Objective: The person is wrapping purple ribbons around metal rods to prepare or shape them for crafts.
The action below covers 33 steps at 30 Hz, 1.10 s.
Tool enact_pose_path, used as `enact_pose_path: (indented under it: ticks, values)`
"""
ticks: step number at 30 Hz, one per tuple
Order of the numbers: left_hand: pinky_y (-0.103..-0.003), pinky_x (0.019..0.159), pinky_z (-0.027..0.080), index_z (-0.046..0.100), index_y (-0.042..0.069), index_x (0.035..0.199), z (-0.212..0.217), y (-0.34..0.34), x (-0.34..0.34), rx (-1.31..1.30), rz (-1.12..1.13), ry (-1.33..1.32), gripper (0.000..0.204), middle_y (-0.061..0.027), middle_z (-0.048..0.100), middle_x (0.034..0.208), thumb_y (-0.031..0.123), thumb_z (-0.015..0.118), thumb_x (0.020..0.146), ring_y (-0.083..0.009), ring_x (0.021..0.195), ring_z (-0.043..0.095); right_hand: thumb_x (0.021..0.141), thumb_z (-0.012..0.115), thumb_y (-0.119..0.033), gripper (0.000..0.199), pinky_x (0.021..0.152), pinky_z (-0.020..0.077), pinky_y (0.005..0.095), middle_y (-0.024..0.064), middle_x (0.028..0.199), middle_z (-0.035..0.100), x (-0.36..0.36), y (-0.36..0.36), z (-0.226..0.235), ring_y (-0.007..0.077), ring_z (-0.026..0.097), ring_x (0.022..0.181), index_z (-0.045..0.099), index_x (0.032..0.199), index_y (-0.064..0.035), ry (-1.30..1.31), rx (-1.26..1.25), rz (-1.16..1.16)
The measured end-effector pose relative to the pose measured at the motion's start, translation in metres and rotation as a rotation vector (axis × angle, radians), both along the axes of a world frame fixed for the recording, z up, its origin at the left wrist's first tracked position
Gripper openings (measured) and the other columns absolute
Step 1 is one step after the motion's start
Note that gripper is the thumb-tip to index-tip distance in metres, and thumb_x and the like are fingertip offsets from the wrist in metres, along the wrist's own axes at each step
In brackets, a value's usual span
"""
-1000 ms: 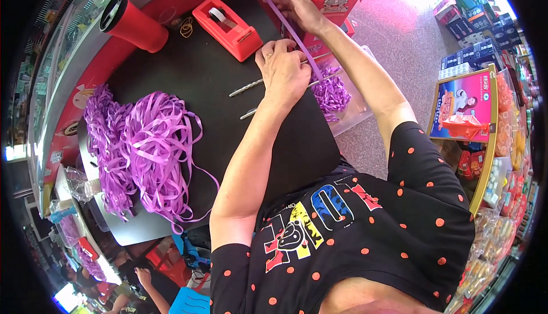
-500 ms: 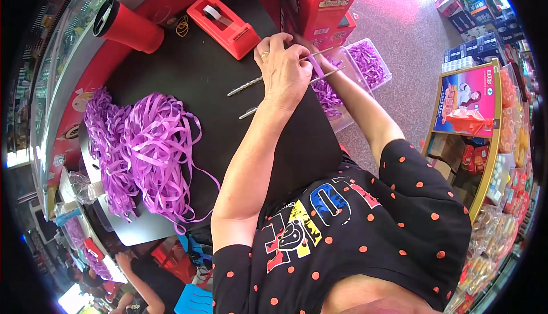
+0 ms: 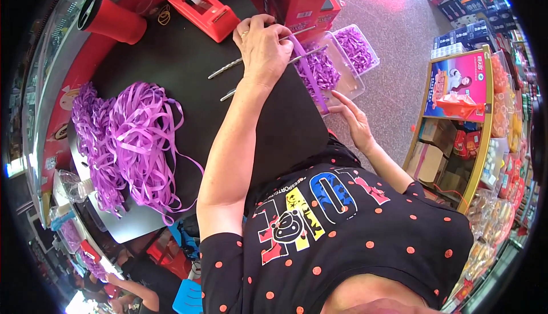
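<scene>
My left hand (image 3: 264,51) is closed around a pair of thin metal rods (image 3: 226,69) with twisted shafts, held above the black tabletop. From its fingers a strip of purple ribbon (image 3: 309,73) runs down to my right hand (image 3: 355,121). The ribbon's lower end meets the right fingertips, which appear to pinch it while the index finger stretches out. Behind the strip stands a clear plastic box (image 3: 355,88) with short purple ribbon pieces (image 3: 321,70) in it. A big heap of loose purple ribbon (image 3: 142,137) lies left of my left forearm.
A red tape dispenser (image 3: 204,11), tan rubber bands (image 3: 164,15) and a red tumbler (image 3: 117,22) stand at the table's far side. Red cartons (image 3: 305,0) rise beyond my hands. Another clear box (image 3: 374,63) holds purple pieces. A display shelf (image 3: 479,137) stands at right.
My right hand has drawn back toward me from behind the left hand, stretching the purple ribbon out between them. The left hand keeps its hold on the rods. The whole view has shifted slightly.
</scene>
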<state>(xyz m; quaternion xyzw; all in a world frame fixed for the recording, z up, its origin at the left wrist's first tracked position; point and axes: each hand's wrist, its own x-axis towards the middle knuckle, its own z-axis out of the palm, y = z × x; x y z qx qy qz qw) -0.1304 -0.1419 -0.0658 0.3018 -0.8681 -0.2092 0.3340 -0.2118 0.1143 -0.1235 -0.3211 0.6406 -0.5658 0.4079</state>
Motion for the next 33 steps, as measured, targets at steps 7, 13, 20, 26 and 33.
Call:
enact_pose_path:
  ticks: [7,13,20,26,33]
  values:
    - [-0.045,0.102,0.028,0.075,0.016,0.077,-0.003,0.001,0.0,0.009,-0.01,-0.005,0.015,-0.0043,0.059,0.108,0.01,0.07,0.064,-0.0284,0.112,0.045,0.099,0.036,-0.024,0.045,0.099,0.0352,0.0318,0.0144,0.098,0.068,0.001,0.012,0.053,0.0151,0.058,0.104,0.045,0.131,0.0064,0.154,-0.04,-0.024]
    - [-0.045,0.102,0.028,0.075,0.016,0.076,-0.004,0.0,0.001,-0.01,-0.001,-0.001,0.015,-0.0041,0.059,0.106,0.01,0.07,0.064,-0.0281,0.111,0.045,0.099,0.035,-0.027,0.048,0.099,0.0325,0.0353,0.0157,0.094,0.069,0.002,0.002,0.086,0.0153,0.059,0.097,0.045,0.13,0.0081,0.06,-0.201,-0.027]
    - [-0.044,0.104,0.027,0.075,0.016,0.082,0.0,0.0,0.001,0.019,-0.014,-0.06,0.016,-0.003,0.059,0.11,0.014,0.069,0.067,-0.0286,0.113,0.044,0.099,0.032,-0.029,0.051,0.099,0.0346,0.0335,0.0174,0.094,0.069,-0.024,-0.061,0.121,0.0188,0.062,0.096,0.042,0.132,0.008,0.134,-0.506,0.078]
    - [-0.044,0.098,0.031,0.074,0.014,0.076,-0.006,-0.002,0.004,-0.031,0.012,0.034,0.016,-0.003,0.059,0.099,0.009,0.069,0.062,-0.0271,0.105,0.048,0.1,0.03,-0.038,0.055,0.093,0.0391,0.0341,0.0154,0.106,0.067,-0.057,-0.165,0.133,0.0171,0.062,0.099,0.038,0.139,0.0002,0.284,-0.472,0.258]
    - [-0.045,0.096,0.032,0.055,0.005,0.092,0.006,-0.001,0.002,0.107,0.028,0.106,0.026,-0.0114,0.059,0.097,0.004,0.06,0.067,-0.0326,0.107,0.047,0.102,0.026,-0.044,0.057,0.082,0.035,0.0225,0.0073,0.107,0.068,-0.089,-0.237,0.074,0.0095,0.05,0.084,0.032,0.143,-0.0052,0.033,-0.274,0.324]
